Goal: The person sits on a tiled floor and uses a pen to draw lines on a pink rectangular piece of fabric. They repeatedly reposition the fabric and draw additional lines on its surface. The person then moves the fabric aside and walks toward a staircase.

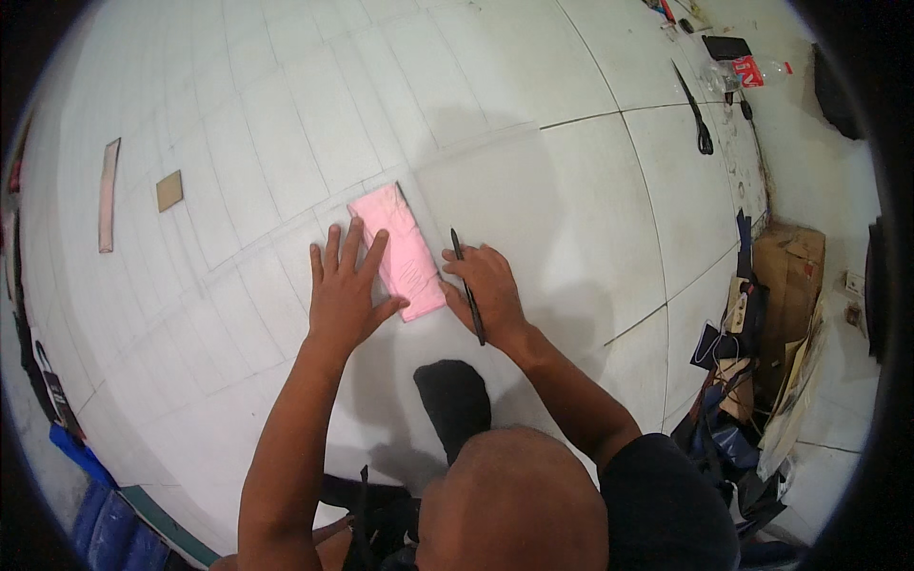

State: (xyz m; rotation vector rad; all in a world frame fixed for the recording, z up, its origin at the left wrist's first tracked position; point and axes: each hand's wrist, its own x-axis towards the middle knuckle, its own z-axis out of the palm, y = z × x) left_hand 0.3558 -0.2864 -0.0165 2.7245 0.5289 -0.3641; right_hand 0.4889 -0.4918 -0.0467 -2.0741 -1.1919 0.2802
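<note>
A flat pink rectangular piece [407,257], creased on top, lies slantwise on a large white sheet [238,295] ruled with thin lines. Spread fingers of my left hand [345,285] rest on its left side, the thumb near its lower end; this hand is open. Close to the piece's right edge is my right hand [493,290], closed around a slim black pen [468,295]. The pen points away from me, its upper end standing out past the fingers. Whether its tip touches the sheet cannot be made out.
A small tan square [169,191] and a narrow pinkish strip [109,195] lie at left. Black-handled scissors [703,133] and a plastic bottle [752,71] are at far right, above a cardboard box [790,276]. My dark-socked foot [452,404] is just below the hands.
</note>
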